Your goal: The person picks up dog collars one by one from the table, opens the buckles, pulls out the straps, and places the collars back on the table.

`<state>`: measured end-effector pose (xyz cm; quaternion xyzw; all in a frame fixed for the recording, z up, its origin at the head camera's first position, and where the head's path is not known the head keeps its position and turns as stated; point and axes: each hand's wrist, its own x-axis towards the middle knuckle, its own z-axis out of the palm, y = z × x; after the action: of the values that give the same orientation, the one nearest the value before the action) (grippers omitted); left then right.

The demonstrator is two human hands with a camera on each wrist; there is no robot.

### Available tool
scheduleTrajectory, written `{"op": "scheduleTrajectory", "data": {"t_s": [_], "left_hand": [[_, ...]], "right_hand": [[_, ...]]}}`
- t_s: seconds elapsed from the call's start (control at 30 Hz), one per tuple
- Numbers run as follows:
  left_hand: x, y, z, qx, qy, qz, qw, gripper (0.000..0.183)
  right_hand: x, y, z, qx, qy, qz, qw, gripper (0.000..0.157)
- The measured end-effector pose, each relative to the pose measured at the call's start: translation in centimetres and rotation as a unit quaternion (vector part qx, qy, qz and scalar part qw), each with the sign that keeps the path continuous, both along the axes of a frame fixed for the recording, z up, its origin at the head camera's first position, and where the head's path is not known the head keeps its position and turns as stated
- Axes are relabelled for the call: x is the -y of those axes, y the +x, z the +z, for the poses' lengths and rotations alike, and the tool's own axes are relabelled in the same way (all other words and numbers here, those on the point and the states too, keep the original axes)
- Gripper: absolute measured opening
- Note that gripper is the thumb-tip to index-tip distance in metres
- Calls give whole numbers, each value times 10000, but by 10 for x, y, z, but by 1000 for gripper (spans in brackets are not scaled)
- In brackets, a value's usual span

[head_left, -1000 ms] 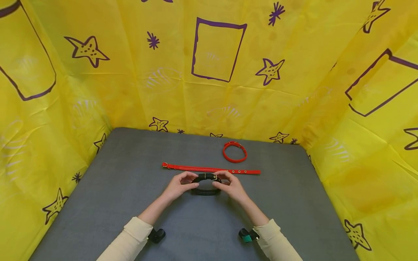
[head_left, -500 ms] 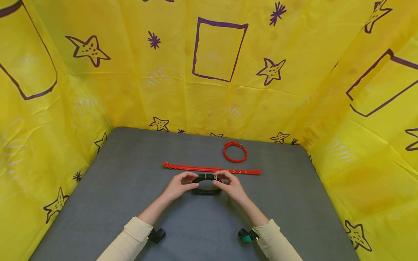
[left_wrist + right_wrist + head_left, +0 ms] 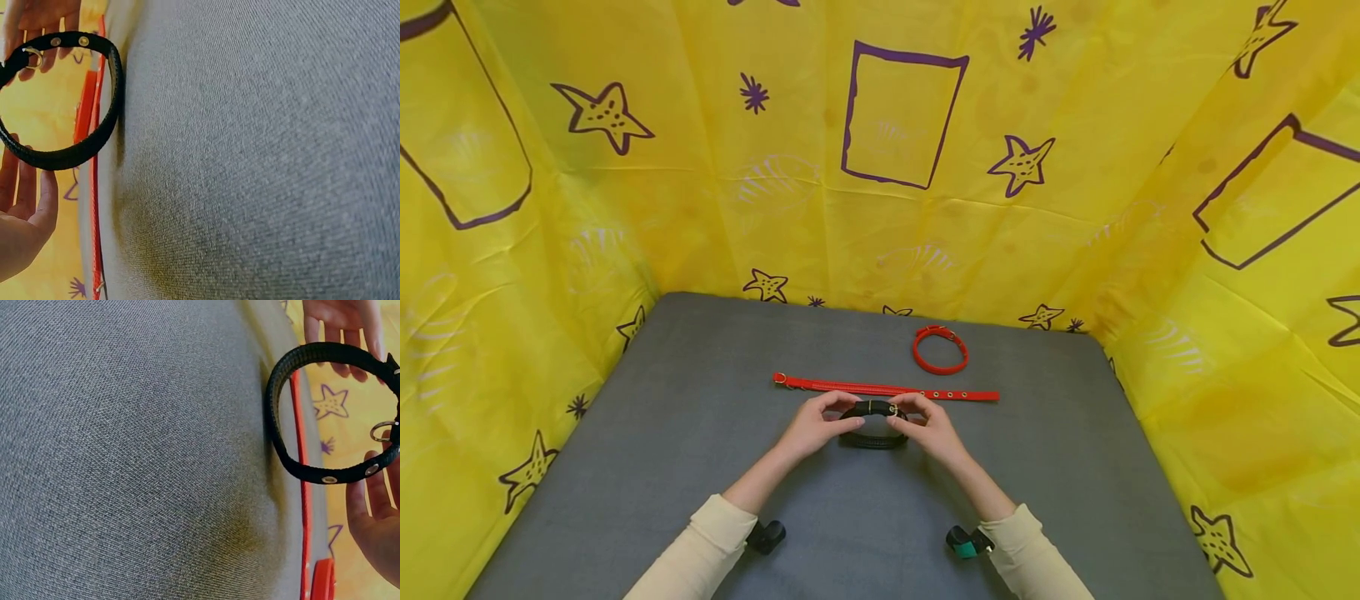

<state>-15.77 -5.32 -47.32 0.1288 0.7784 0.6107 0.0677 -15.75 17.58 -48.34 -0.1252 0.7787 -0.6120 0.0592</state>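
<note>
A black buckled collar (image 3: 872, 442) forms a loop between my two hands, with its lower side at the grey table. My left hand (image 3: 811, 429) pinches the collar's left side between thumb and fingers. On its right side, by the small gold-coloured buckle, my right hand (image 3: 937, 432) pinches it too. The left wrist view shows the black collar (image 3: 59, 159) standing on edge, with a metal ring and metal eyelets in the strap. From the right wrist, the same loop (image 3: 281, 447) shows its inner face. Some fingertips behind the strap are hidden.
Just beyond the hands a red collar (image 3: 850, 387) lies stretched out flat, with eyelets at its right end. Farther back, a second red collar (image 3: 940, 369) lies buckled in a ring. Yellow patterned cloth (image 3: 895, 225) walls the grey table (image 3: 850, 525) at the back and both sides.
My left hand and wrist have shifted slightly to the right, and the left thumb reaches a little farther over the black collar. The right hand and both red collars stay put.
</note>
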Motion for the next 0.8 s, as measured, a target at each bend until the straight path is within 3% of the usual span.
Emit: {"op": "scheduleTrajectory", "data": {"t_s": [0.8], "left_hand": [[1,3,0,-91,-142,-199,9997,25]], "right_hand": [[5,3,12,-158,105,245,9995,29]]}}
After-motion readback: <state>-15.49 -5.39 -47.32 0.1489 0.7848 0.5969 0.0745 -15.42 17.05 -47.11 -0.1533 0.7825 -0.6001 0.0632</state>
